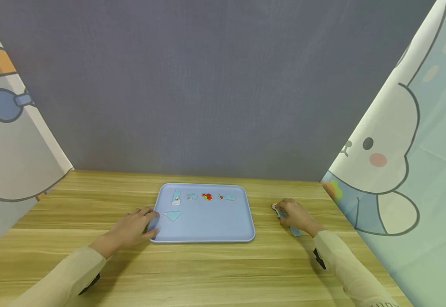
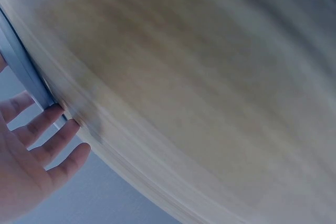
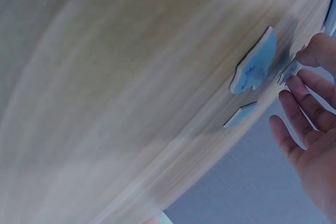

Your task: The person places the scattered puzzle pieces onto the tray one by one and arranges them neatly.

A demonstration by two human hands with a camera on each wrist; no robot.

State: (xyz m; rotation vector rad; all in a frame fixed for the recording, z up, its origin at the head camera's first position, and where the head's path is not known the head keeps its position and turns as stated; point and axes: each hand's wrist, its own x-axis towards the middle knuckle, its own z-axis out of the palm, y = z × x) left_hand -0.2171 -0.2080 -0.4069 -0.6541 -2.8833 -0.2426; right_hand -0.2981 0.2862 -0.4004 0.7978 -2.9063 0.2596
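Note:
The left hand (image 1: 136,226) lies at the left end of a pale blue tray (image 1: 215,226), fingers over its rim. In the left wrist view those fingers are loosely extended against the tray's edge (image 2: 23,61). To the tray's right, the right hand (image 1: 295,215) pinches a flat puzzle piece (image 3: 289,72) between thumb and index finger, close over the table. Its other fingers partly hide the pieces there. A blue puzzle piece (image 1: 295,231) shows under the wrist; in the right wrist view a larger blue piece (image 3: 255,64) lies beside the fingers.
On the tray lie several pieces: a tall blue one (image 1: 176,197), a red one (image 1: 206,196), a small blue one (image 1: 192,196), a long one (image 1: 226,197) and a triangular one (image 1: 172,215). A grey panel (image 1: 199,85) stands behind the wooden table (image 1: 192,273), printed curtains at both sides.

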